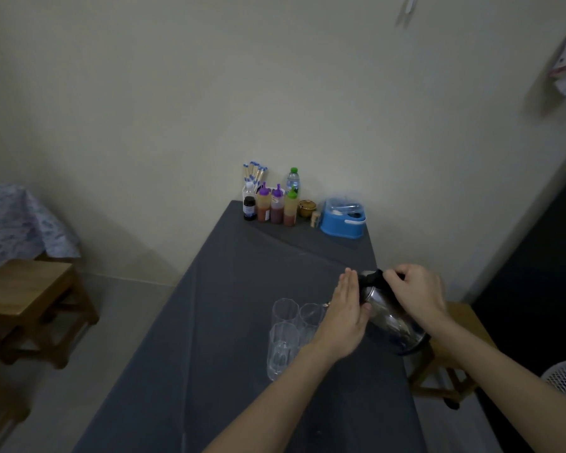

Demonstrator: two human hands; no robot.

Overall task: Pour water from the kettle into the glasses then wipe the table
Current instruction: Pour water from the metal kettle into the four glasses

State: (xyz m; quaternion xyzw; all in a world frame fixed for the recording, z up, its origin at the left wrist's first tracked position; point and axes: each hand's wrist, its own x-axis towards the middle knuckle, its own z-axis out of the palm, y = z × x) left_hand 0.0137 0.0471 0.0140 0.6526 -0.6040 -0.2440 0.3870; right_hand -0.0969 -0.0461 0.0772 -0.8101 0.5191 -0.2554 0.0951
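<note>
Three clear glasses (pixel 290 335) stand close together on the table (pixel 226 322), which is covered with a dark grey cloth. Two of them are side by side at the back and one is in front, nearer to the person. Just to the right of the glasses is a steel kettle (pixel 391 318) with a black lid and black handle. It is tilted to the left, so its spout end is at the rim of the back right glass; the spout itself is mostly hidden behind the left hand.

The right hand (pixel 419 294) is wrapped around the black handle at the top of the kettle and carries it. The left hand (pixel 347 317) is flat, with the fingers straight and together, and its palm is pressed against the side of the kettle body, not gripping anything.

At the far end of the table, next to the wall, stand several squeeze bottles (pixel 276 207) with purple and green caps, a small dark bottle (pixel 249 207), a water bottle (pixel 293 179) with a green cap, a cup of chopsticks (pixel 255 173), a small brown pot (pixel 307 208) and a blue plastic container (pixel 343 219). A wooden stool (pixel 30 299) is on the floor at the left.
</note>
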